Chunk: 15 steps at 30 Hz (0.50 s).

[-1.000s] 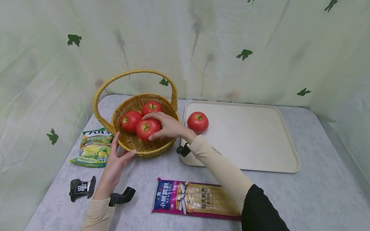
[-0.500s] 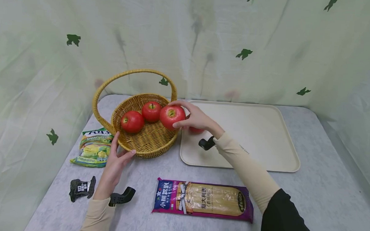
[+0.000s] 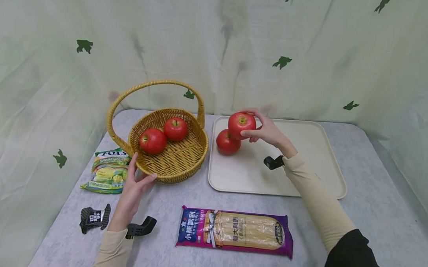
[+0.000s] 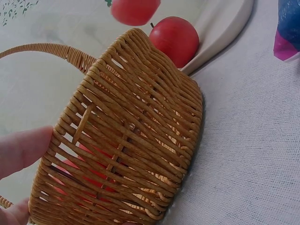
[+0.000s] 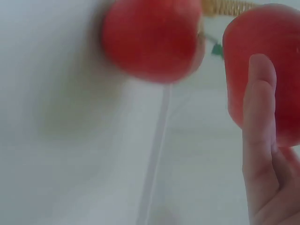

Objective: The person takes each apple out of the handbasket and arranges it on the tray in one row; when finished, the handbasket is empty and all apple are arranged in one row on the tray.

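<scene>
My right hand (image 3: 265,131) holds a red apple (image 3: 241,126) between thumb and fingers over the left part of the cream tray (image 3: 287,159). Just below and left of it, another apple (image 3: 228,142) sits on the tray. My left hand (image 3: 133,191) touches the near left rim of the wicker basket (image 3: 170,169), thumb and forefinger spread and fairly straight along it. Inside the basket lie two apples, one at the left (image 3: 152,141) and one farther back (image 3: 175,129). In the left wrist view, fingertips (image 4: 42,140) meet the woven rim.
A green and yellow candy bag (image 3: 110,171) lies left of the basket, with a small black packet (image 3: 95,218) nearer the front. A pack of pasta (image 3: 235,232) lies in front of the tray. The basket's tall handle (image 3: 159,83) arches above it, and a curtain hangs behind.
My right hand has lifted an apple out of the basket and carried it right, over the tray. My left hand has stayed at the basket's rim.
</scene>
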{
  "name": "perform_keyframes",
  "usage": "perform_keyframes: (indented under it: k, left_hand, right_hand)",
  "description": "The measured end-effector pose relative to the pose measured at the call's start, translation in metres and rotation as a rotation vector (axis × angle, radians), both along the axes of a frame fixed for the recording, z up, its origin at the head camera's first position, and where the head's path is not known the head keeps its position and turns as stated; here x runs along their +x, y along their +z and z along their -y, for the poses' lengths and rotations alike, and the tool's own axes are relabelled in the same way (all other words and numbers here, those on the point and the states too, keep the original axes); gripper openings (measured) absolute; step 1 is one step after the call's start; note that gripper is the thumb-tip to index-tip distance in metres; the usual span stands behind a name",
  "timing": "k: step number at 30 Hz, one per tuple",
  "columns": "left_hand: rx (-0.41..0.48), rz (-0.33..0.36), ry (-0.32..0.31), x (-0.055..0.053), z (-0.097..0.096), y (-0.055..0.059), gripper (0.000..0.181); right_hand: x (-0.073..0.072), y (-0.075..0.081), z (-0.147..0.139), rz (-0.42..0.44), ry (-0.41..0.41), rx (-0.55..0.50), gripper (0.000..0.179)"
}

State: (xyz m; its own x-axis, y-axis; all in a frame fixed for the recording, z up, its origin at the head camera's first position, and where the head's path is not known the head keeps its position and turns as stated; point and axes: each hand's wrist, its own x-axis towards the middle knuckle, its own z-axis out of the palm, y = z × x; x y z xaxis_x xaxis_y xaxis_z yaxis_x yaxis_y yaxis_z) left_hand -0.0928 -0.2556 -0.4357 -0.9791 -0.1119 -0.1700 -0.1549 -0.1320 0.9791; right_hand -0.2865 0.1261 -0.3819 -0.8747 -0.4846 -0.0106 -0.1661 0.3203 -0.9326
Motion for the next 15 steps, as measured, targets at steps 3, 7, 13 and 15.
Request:
perform_keyframes:
  k: [3, 7, 13, 15]
  left_hand:
    - [-0.005, 0.004, -0.001, 0.0, 0.0, 0.0, 0.09]
    - [-0.011, 0.013, 0.002, 0.001, 0.001, 0.0, 0.09]
    - [-0.016, 0.021, 0.002, 0.001, 0.001, 0.0, 0.09]
    - [-0.015, 0.02, 0.002, 0.0, 0.001, 0.0, 0.091]
  right_hand:
    - [0.0, -0.005, -0.015, -0.005, -0.037, 0.007, 0.067]
    - [0.0, -0.014, -0.03, -0.011, -0.074, 0.036, 0.066]
    - [0.006, -0.025, -0.044, 0.016, -0.072, 0.089, 0.067]
    - [0.012, -0.022, -0.044, 0.029, -0.059, 0.114, 0.067]
